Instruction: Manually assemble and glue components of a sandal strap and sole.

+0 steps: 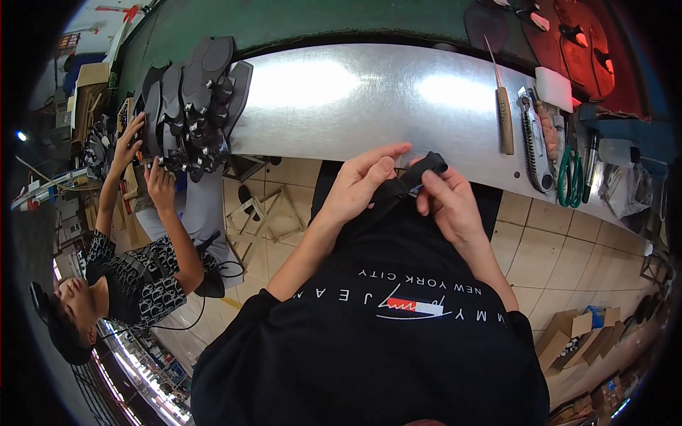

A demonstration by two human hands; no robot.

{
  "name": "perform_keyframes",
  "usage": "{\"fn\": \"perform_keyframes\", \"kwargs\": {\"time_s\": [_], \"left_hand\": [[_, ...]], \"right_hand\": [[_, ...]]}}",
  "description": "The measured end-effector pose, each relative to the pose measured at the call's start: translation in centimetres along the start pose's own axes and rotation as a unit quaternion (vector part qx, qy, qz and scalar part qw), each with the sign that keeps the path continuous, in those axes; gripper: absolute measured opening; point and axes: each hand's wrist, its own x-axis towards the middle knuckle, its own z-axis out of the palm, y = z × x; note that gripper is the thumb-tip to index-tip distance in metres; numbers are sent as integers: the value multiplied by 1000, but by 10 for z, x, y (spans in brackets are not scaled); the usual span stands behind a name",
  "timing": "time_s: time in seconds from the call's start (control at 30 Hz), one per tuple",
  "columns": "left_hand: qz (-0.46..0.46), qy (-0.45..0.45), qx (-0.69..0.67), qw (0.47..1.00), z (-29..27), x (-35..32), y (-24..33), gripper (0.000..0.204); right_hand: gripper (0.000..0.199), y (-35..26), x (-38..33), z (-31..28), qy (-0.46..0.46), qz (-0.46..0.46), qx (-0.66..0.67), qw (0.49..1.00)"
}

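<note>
Both hands work a black strap [412, 179] at frame centre, just off the near edge of the metal table [355, 92]. Left hand [359, 186] pinches the strap's lower-left run between thumb and fingers; right hand [449, 202] is closed on the upper end, where the strap folds into a short rolled tip pointing up-right.

Strap look: matte black, flat, narrow, flexible, bent mid-length between the hands. A small light-blue spot shows at the right fingers; can't tell what it is.

Risks, judged from this frame:
- Grip is fingertip-only on a limp piece, so a slip would drop it to the tiled floor [547, 255], since it hangs off the table.
- Fold could spring open if the right thumb eases.
- Black strap against the black shirt [369, 341] means poor contrast, so misalignment is easy to miss.
- Utility knife [534, 142] and green-handled scissors [570, 177] lie at right within elbow reach; a snag is possible.

Co-worker at left handles the stacked black soles [192, 99], well apart.
</note>
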Motion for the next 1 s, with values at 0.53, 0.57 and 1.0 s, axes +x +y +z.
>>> {"fn": "perform_keyframes", "kwargs": {"time_s": [0.53,0.57,1.0], "left_hand": [[-5,19,-87,996,9,7,-1,28],[-5,18,-81,997,10,8,-1,28],[-20,36,-93,995,8,9,-2,23]], "right_hand": [[28,-19,-3,-1,2,-18,-61,998],[30,-22,-4,2,2,-23,-52,998],[46,-28,-7,9,-49,-50,-72,995]]}}
